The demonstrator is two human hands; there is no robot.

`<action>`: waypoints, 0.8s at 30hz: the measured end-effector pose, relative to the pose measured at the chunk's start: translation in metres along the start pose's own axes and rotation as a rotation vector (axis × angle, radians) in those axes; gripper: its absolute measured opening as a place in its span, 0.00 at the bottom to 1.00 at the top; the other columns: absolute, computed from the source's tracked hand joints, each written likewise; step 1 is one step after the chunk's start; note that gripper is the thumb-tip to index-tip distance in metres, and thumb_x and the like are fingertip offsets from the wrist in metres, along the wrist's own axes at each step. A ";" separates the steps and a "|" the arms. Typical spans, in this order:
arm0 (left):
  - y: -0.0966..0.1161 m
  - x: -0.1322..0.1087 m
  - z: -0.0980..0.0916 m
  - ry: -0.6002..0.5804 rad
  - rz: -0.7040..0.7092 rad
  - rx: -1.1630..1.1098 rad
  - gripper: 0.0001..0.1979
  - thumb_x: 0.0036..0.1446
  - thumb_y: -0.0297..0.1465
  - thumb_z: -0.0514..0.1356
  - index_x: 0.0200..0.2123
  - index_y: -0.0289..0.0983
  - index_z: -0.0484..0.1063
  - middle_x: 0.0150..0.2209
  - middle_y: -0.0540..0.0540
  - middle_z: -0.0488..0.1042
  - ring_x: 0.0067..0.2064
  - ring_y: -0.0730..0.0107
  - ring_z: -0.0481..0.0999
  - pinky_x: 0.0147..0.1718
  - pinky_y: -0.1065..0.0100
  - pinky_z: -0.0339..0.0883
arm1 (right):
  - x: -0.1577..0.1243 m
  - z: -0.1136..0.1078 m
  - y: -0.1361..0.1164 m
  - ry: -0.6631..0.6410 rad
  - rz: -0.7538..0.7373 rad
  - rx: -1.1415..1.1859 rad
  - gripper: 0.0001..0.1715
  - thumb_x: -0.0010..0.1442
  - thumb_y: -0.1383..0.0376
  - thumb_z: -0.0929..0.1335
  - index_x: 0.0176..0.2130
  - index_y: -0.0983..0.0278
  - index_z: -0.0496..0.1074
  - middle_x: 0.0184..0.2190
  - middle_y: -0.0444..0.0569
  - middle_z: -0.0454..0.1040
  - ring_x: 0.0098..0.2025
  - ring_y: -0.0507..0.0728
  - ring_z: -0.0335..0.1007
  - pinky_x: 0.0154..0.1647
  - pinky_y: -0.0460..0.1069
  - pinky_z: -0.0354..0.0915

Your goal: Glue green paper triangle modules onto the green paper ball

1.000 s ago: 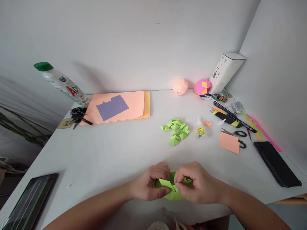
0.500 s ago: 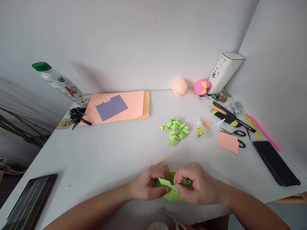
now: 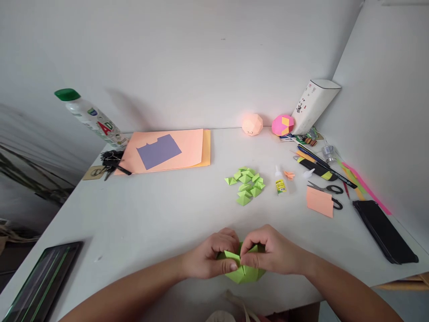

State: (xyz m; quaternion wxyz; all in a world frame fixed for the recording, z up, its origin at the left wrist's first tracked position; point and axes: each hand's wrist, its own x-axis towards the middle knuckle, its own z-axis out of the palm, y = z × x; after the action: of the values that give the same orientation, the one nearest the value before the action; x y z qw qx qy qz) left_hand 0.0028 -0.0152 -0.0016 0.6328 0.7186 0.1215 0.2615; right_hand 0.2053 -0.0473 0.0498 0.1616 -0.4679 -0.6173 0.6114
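Note:
Near the table's front edge, both hands are on a green folded-paper model point(image 3: 247, 273) with angular facets and raised flaps. My left hand point(image 3: 214, 254) grips its left side, thumb across the front and fingers curled behind. At its upper middle, my right hand point(image 3: 270, 250) pinches a flap between thumb and forefinger; the hand covers part of the right side. Beyond them lies a loose cluster of small folded green paper pieces point(image 3: 246, 181). Right of the cluster stands a small glue bottle point(image 3: 280, 182) with a yellow label.
Scissors point(image 3: 330, 189) lie partly under a peach paper piece point(image 3: 319, 202), near a black phone-like case point(image 3: 385, 231). Faceted paper balls, one peach point(image 3: 252, 124), one pink point(image 3: 282, 125), sit by the wall. Peach sheets point(image 3: 187, 150) lie back left; a dark tablet point(image 3: 43, 279) is front left.
My right hand has shifted slightly left and up on the green paper model, closer to my left hand. The left hand keeps its hold. The camera view has moved slightly.

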 end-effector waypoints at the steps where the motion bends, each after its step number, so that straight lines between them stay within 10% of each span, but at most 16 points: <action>1: -0.001 -0.001 0.000 0.001 -0.012 0.002 0.17 0.58 0.42 0.56 0.24 0.36 0.64 0.26 0.46 0.69 0.34 0.67 0.68 0.41 0.62 0.62 | 0.001 0.001 0.001 0.001 0.009 0.016 0.13 0.53 0.58 0.71 0.31 0.67 0.75 0.24 0.42 0.69 0.24 0.48 0.58 0.23 0.43 0.54; 6: -0.005 -0.004 0.002 0.048 -0.069 -0.085 0.14 0.58 0.41 0.57 0.33 0.35 0.67 0.36 0.43 0.69 0.38 0.68 0.68 0.41 0.63 0.63 | 0.004 -0.003 0.003 0.000 0.005 0.125 0.14 0.53 0.59 0.71 0.37 0.65 0.71 0.28 0.42 0.67 0.28 0.49 0.59 0.28 0.44 0.56; 24: 0.005 -0.001 -0.002 -0.022 -0.131 0.072 0.22 0.55 0.49 0.55 0.24 0.37 0.58 0.29 0.50 0.60 0.34 0.70 0.62 0.39 0.66 0.61 | 0.007 -0.013 0.009 -0.080 0.016 0.111 0.11 0.49 0.69 0.70 0.33 0.64 0.64 0.28 0.40 0.62 0.29 0.49 0.56 0.29 0.44 0.55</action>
State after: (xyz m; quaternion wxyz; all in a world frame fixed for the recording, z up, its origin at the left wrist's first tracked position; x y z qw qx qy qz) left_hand 0.0002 -0.0151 0.0037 0.6237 0.7342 0.1704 0.2072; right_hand 0.2154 -0.0358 0.0417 0.1575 -0.4384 -0.5846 0.6643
